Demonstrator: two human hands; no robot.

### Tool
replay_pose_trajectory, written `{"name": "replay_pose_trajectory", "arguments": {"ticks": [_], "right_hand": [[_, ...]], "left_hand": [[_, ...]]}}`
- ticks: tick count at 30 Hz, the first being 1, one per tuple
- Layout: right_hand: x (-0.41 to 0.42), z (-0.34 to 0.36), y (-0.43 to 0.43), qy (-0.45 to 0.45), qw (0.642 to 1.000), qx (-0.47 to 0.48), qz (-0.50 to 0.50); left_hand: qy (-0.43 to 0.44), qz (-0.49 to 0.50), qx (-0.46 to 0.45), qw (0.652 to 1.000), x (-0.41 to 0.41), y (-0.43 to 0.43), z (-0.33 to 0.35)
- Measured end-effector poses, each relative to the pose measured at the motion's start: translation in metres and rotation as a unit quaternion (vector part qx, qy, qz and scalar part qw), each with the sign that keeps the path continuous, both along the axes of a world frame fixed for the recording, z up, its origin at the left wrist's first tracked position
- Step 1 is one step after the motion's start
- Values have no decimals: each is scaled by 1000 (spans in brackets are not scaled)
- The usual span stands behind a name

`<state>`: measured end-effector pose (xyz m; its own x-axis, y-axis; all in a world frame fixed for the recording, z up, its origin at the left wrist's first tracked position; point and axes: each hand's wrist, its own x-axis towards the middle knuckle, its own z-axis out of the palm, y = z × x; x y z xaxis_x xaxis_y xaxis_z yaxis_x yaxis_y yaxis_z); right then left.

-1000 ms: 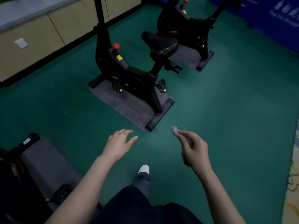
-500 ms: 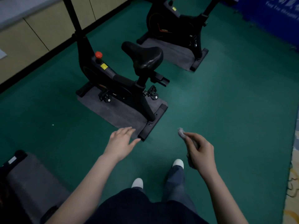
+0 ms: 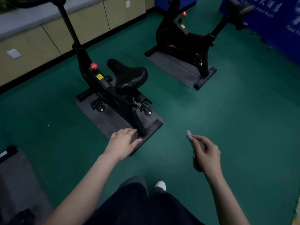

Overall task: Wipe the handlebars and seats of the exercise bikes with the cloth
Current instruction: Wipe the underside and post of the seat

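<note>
Two bikes stand on the floor [image 3: 235, 120]: the near bike [image 3: 100, 83] at left, its seat [image 3: 129, 77] toward me, the far bike [image 3: 183, 41] at right. My left hand [image 3: 121, 143] is open, fingers relaxed. My right hand [image 3: 207, 153] grips the cloth [image 3: 189, 136], apart from the seat.

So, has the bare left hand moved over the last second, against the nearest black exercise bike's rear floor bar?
Yes, forward. The left hand was short of the black rear floor bar; now it overlaps the bar's near end in view.
</note>
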<state>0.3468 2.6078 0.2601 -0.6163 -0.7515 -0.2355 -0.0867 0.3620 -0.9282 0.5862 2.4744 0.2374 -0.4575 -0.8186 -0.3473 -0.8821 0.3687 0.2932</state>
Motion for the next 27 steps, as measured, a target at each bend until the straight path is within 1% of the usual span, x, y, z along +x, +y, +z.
{"name": "replay_pose_trajectory", "arguments": {"ticks": [3, 10, 13, 17, 20, 23, 27], "right_hand": [[-19, -5, -19, -10, 1000, -1, 19], [-42, -28, -85, 75, 992, 15, 99], [-52, -35, -120, 105, 986, 20, 131], [-67, -41, -172, 116, 977, 42, 176], [-77, -40, -212, 142, 966, 50, 212], [-81, -35, -250, 169, 957, 38, 234], [-77, -31, -287, 177, 943, 34, 281]], "left_hand": [[-1, 22, -3, 1000, -9, -5, 1], [-18, 71, 1, 997, -21, -46, -9], [-13, 96, 9, 995, -27, -75, -18], [-4, 133, 20, 991, -33, -119, -30], [-2, 164, 32, 986, -33, -151, -36], [-4, 184, 30, 982, -31, -177, -40], [-4, 223, 27, 974, -23, -194, -40]]}}
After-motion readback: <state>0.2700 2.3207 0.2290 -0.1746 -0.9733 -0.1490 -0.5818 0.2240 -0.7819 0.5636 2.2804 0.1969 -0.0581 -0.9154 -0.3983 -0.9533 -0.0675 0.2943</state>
